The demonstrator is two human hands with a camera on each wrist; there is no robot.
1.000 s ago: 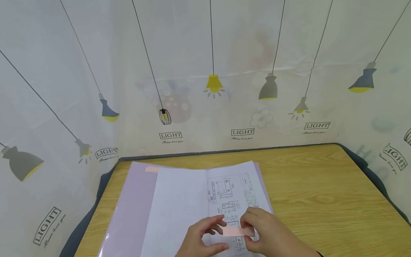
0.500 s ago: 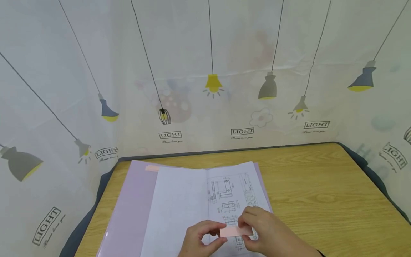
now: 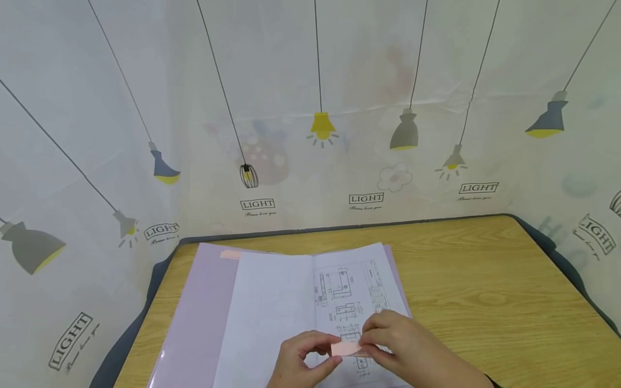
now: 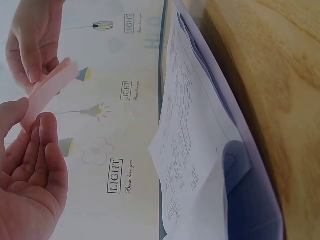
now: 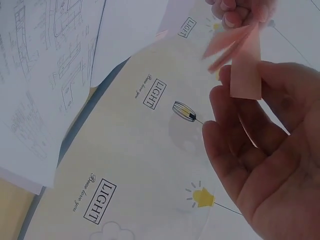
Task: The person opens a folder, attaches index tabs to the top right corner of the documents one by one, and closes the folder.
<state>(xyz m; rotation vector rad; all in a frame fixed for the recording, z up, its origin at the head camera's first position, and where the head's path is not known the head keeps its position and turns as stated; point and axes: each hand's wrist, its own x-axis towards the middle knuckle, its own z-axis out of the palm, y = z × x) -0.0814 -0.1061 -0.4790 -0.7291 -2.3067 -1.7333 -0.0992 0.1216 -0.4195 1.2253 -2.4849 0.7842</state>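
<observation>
A small pink pad of sticky notes (image 3: 343, 349) is held up over the open folder's right page, its layers fanned apart in the right wrist view. My left hand (image 3: 303, 358) pinches its left end between thumb and fingertips. With thumb and index finger my right hand (image 3: 400, 342) grips the other end, and the notes (image 5: 246, 75) stick out past those fingers. The purple folder (image 3: 206, 291) lies open below, with a blank white sheet (image 3: 271, 302) on the left and a page of technical drawings (image 3: 359, 269) on the right.
A pink sticky tab (image 3: 230, 254) shows at the folder's upper left. The folder rests on a wood-grain table (image 3: 485, 280), which extends to the right. Behind the table's far edge hangs a pale curtain (image 3: 291, 81) printed with lamps.
My left hand has closed in on the pad's left end and now pinches it. My right fingers have shifted left along the pad, and the notes bend apart.
</observation>
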